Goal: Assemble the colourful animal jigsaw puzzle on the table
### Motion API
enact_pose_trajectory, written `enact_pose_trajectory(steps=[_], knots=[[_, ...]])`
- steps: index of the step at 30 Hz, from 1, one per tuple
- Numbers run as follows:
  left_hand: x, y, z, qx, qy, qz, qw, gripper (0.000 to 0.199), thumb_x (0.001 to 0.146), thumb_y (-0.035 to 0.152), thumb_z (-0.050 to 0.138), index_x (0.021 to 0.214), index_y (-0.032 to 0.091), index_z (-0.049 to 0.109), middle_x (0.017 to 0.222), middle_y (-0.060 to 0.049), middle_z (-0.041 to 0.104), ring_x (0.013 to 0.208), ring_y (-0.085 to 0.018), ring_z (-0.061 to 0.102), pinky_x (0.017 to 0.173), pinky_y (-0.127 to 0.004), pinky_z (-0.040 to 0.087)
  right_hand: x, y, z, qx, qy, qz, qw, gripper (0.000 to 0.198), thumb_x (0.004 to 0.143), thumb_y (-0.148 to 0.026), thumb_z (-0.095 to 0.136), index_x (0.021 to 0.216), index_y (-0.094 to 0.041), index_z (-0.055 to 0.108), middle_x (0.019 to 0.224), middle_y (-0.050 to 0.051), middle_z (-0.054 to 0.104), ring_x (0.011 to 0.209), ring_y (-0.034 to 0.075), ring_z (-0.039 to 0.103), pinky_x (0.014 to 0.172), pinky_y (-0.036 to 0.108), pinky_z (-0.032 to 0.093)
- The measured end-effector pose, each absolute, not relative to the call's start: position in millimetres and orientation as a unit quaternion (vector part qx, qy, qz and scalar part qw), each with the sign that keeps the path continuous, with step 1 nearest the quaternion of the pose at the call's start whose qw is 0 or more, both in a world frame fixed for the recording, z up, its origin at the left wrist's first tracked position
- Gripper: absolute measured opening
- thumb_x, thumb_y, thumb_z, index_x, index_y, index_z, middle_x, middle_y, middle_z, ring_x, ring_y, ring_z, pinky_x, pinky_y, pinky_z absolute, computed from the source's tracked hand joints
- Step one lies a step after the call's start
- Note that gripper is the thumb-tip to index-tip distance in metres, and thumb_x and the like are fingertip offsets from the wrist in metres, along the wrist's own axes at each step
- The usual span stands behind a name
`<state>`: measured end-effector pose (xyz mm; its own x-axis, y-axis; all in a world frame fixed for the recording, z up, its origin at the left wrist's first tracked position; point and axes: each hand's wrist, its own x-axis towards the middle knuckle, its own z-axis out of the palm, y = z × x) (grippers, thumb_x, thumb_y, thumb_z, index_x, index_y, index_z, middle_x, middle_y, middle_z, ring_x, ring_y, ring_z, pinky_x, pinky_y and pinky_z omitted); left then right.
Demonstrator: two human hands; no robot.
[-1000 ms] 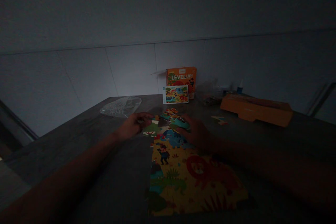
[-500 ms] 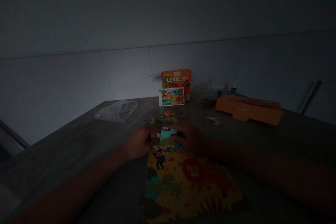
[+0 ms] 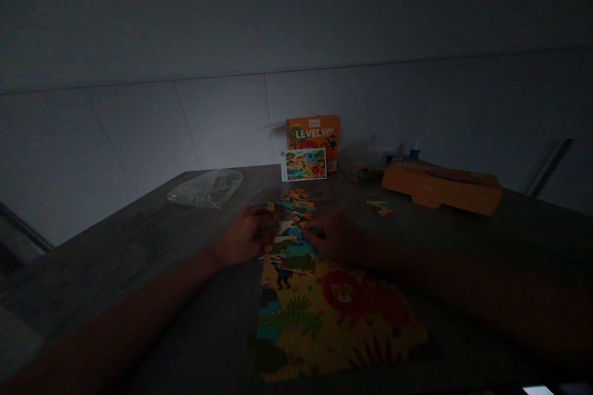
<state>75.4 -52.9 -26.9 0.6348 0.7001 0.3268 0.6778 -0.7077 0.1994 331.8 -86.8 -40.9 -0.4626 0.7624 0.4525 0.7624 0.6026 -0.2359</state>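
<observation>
On the grey table lies a partly joined jigsaw puzzle (image 3: pixel 296 327) with a lion, a crocodile and a dark-clothed figure. A teal and green puzzle piece (image 3: pixel 300 257) rests loose over its far edge. Beyond it, my left hand (image 3: pixel 246 236) and my right hand (image 3: pixel 334 237) come together from either side. Between their curled fingers is a pale and blue puzzle piece (image 3: pixel 290 231); both hands appear to grip its sides, though the dim light partly hides the fingertips. More loose puzzle pieces (image 3: pixel 296 202) lie just past my hands.
A white picture card (image 3: pixel 304 165) leans on an upright orange box (image 3: pixel 330 129) near the wall. An orange box tray (image 3: pixel 440 188) stands at right, with a loose piece (image 3: pixel 380 207) nearby. Clear plastic bags (image 3: pixel 206 188) lie at left and behind. A small blue bottle (image 3: pixel 414 153) stands at back right.
The teal and green piece that was between my hands now lies nearer, over the puzzle's far edge. A pale and blue piece is between my fingers instead. Both hands stay close to the pile.
</observation>
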Motion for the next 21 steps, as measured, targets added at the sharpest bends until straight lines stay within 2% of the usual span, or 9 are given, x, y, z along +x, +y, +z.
enact_pose_trajectory(steps=[2, 5, 10, 13, 15, 18, 21], knots=[[69.2, -39.7, -34.6, 0.885, 0.430, 0.178, 0.002, 0.033, 0.095, 0.040, 0.056, 0.119, 0.023, 0.072, 0.131, -0.010, 0.066, 0.126, -0.029, 0.057, 0.112, -0.041, 0.042, 332.9, -85.6, -39.7, -0.488, -0.831, -0.005, 0.267, 0.021, 0.091, -0.025, 0.060, 0.100, -0.020, 0.079, 0.082, 0.008, 0.076, 0.068, 0.020, 0.066, 0.060, 0.028, 0.038], [60.5, -21.9, -45.2, 0.867, 0.468, 0.169, -0.001, 0.045, 0.096, 0.051, 0.053, 0.125, 0.020, 0.069, 0.134, -0.013, 0.065, 0.128, -0.033, 0.056, 0.113, -0.048, 0.038, 334.3, -84.2, -38.5, -0.532, -0.805, -0.007, 0.261, 0.023, 0.087, -0.023, 0.064, 0.106, -0.021, 0.078, 0.088, 0.009, 0.077, 0.075, 0.024, 0.069, 0.064, 0.029, 0.043], [55.7, -13.5, -48.4, 0.866, 0.476, 0.152, 0.011, 0.051, 0.097, 0.056, 0.050, 0.129, 0.020, 0.067, 0.138, -0.014, 0.064, 0.129, -0.032, 0.057, 0.112, -0.045, 0.040, 334.8, -84.0, -39.1, -0.563, -0.788, -0.003, 0.251, 0.027, 0.088, -0.024, 0.064, 0.112, -0.020, 0.075, 0.094, 0.010, 0.075, 0.082, 0.026, 0.070, 0.073, 0.033, 0.051], [56.7, -15.8, -45.5, 0.870, 0.470, 0.146, 0.016, 0.052, 0.096, 0.056, 0.050, 0.128, 0.019, 0.067, 0.136, -0.014, 0.065, 0.128, -0.032, 0.058, 0.111, -0.046, 0.041, 334.7, -82.3, -41.8, -0.567, -0.784, -0.010, 0.253, 0.038, 0.089, -0.025, 0.064, 0.125, -0.013, 0.069, 0.115, 0.018, 0.070, 0.100, 0.032, 0.067, 0.086, 0.041, 0.052], [57.6, -17.3, -43.8, 0.873, 0.466, 0.145, 0.018, 0.053, 0.097, 0.056, 0.049, 0.128, 0.017, 0.067, 0.134, -0.015, 0.065, 0.127, -0.033, 0.059, 0.110, -0.046, 0.042, 334.6, -80.0, -44.5, -0.560, -0.787, -0.017, 0.258, 0.051, 0.092, -0.029, 0.064, 0.138, -0.008, 0.058, 0.131, 0.023, 0.062, 0.118, 0.037, 0.060, 0.098, 0.048, 0.048], [58.8, -19.6, -41.8, 0.879, 0.454, 0.144, 0.018, 0.050, 0.098, 0.054, 0.047, 0.125, 0.017, 0.069, 0.132, -0.016, 0.066, 0.125, -0.033, 0.060, 0.110, -0.046, 0.043, 334.6, -76.0, -48.4, -0.531, -0.806, -0.017, 0.260, 0.059, 0.095, -0.034, 0.062, 0.147, -0.010, 0.048, 0.139, 0.021, 0.059, 0.127, 0.035, 0.054, 0.109, 0.051, 0.042], [61.0, -24.1, -39.8, 0.884, 0.444, 0.145, 0.019, 0.048, 0.098, 0.052, 0.048, 0.124, 0.018, 0.070, 0.130, -0.015, 0.067, 0.124, -0.032, 0.060, 0.110, -0.045, 0.043, 335.6, -73.2, -50.6, -0.502, -0.825, -0.009, 0.261, 0.045, 0.095, -0.032, 0.061, 0.137, -0.015, 0.059, 0.130, 0.016, 0.066, 0.120, 0.033, 0.059, 0.105, 0.050, 0.045]])
